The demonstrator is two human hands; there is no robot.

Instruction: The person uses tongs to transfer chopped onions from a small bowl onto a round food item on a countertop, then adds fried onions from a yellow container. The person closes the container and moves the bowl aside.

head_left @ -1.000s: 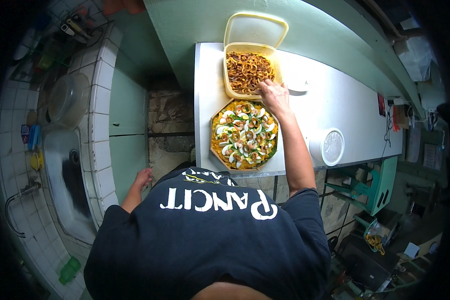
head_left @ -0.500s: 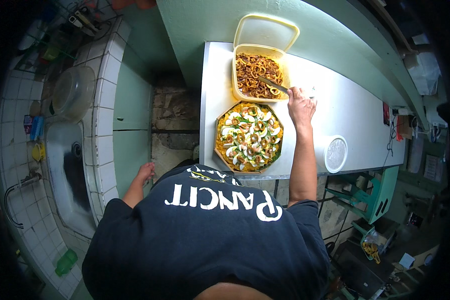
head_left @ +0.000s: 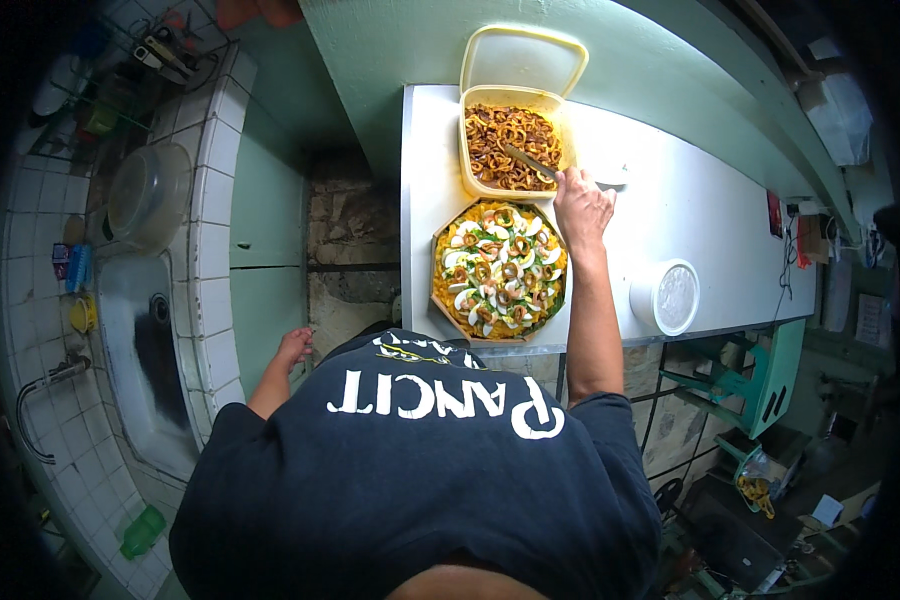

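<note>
A: While our right hand (head_left: 582,205) sits at upper centre of the frame, fingers curled together round the handle of a utensil (head_left: 530,162), its blade reaches into the tub (head_left: 515,148) of fried brown rings. Where should we carry the load?

B: To the tray (head_left: 499,270) just below the tub, the two touching on the white table (head_left: 690,210). Noodles there already wear egg slices, greens and rings, so we judge the topping well along. We do best to lift a small heap, keep the blade level, and cross the short gap low.

A: And the left hand (head_left: 293,349)?

B: At lower left of the tray, off the table, fingers loosely apart and holding nothing. We might bring it up to steady the tray's rim.

A: What could spoil the step?

B: Overloading the blade, we think; rings would drop on the table. Bare patches of noodle deserve the next scatter. The tub's lid (head_left: 523,58) stands open behind, and a round white container (head_left: 665,296) sits well to the right, both clear of our path.
</note>
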